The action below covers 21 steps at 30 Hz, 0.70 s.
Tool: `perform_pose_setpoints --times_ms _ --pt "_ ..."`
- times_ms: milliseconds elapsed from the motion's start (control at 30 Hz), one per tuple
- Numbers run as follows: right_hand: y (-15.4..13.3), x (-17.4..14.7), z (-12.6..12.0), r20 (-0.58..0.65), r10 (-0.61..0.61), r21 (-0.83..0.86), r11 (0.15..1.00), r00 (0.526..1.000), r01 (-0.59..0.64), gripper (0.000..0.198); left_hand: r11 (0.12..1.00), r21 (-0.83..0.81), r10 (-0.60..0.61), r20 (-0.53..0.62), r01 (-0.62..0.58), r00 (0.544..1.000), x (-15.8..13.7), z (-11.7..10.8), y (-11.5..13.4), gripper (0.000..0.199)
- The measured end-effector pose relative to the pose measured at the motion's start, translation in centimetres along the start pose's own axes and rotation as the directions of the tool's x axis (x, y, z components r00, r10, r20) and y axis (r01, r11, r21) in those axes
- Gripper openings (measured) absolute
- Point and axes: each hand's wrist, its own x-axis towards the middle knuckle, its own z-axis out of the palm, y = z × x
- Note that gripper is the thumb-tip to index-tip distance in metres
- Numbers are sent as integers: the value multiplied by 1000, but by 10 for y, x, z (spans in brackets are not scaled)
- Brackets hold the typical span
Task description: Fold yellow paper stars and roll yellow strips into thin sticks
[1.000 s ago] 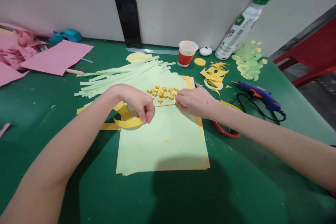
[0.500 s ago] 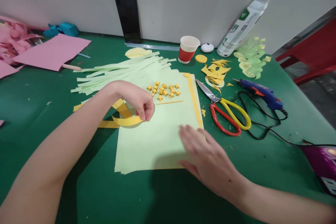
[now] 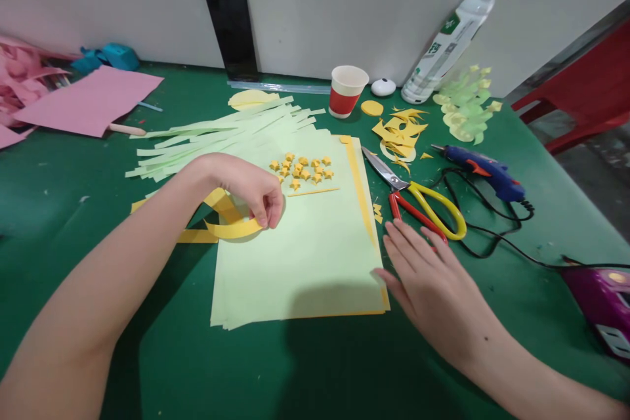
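Note:
My left hand (image 3: 256, 193) pinches the end of a yellow paper strip (image 3: 233, 230), which curls back to the left over the stack of pale green paper (image 3: 305, 256). More yellow strips lie beneath my left wrist. Several small yellow folded paper stars (image 3: 305, 174) sit on the sheets just right of that hand, with a thin yellow sliver (image 3: 315, 192) in front of them. My right hand (image 3: 433, 282) is flat with its fingers stretched out, off the right edge of the stack. Its fingertips partly cover the red handle of the scissors (image 3: 438, 207).
Cut green strips (image 3: 221, 131) lie behind the stack. At the back stand a paper cup (image 3: 347, 92), a leaning black phone (image 3: 230, 29) and a white bottle (image 3: 447, 46). Yellow scraps (image 3: 401, 134) and a blue glue gun (image 3: 485, 170) with its black cord lie right. Pink paper (image 3: 93, 102) is left.
My right hand has moved right, from over the green sheets to beside the scissors' handles. My left hand keeps its pinch on the yellow strip. The view has shifted slightly.

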Motion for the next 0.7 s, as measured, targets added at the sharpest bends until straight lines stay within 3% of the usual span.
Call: perform_pose_setpoints --times_ms 167,233,300,333,400,467,533,600,700 --pt "42 15 -3 -91 135 180 977 987 -117 28 1000 18 23 3 -24 1000 -3 -2 2 14" --pt "53 23 0 -70 212 309 934 975 -181 23 999 28 42 -10 -42 999 -11 -2 9 14" --pt "56 32 0 -15 269 451 862 963 -233 21 997 33 77 -80 -74 994 -22 0 21 16" --pt "54 36 -1 24 280 521 816 960 -251 20 994 35 110 -167 -106 980 -27 2 28 17" --pt "46 46 -7 112 263 655 706 958 -271 19 980 9 187 -403 -200 896 -33 9 44 14" --pt "34 54 -17 199 194 773 571 961 -275 21 956 -26 214 -621 -292 754 -32 17 59 11" --pt "24 62 -26 269 91 861 424 959 -282 31 902 -71 242 -734 -426 634 -24 25 70 8" --pt "16 68 -32 314 13 904 303 949 -303 38 852 -95 241 -802 -514 546 -14 32 77 8" --pt "10 73 -35 356 21 916 190 934 -354 40 807 -63 220 -891 -588 397 -5 40 83 8"
